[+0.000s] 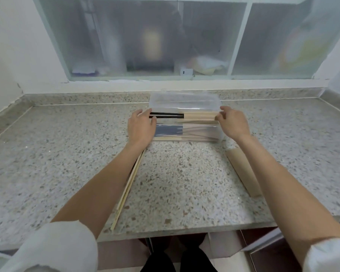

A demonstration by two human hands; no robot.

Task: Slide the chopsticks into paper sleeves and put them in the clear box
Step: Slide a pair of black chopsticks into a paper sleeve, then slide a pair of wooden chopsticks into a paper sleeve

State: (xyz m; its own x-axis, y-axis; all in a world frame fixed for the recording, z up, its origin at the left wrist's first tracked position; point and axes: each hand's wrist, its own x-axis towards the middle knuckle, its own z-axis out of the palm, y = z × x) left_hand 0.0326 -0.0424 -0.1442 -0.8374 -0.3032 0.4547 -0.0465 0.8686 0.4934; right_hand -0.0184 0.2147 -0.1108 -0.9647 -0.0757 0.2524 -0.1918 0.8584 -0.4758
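A clear box [220, 135] stands open at the back of the counter, its lid [185, 104] tipped up behind it. Several sleeved chopsticks lie inside. Just over the box's opening I hold a black chopstick pair [167, 115] level, its right half inside a tan paper sleeve [200, 116]. My left hand [140, 127] pinches the bare black ends. My right hand [233, 124] pinches the sleeve's right end. A pair of light wooden chopsticks [129, 185] lies on the counter, partly under my left forearm. A stack of tan paper sleeves [243, 171] lies under my right forearm.
The speckled stone counter [185, 183] ends at a front edge close to my body. A raised stone ledge and a frosted glass window [145, 40] run behind the box. White walls close in both sides.
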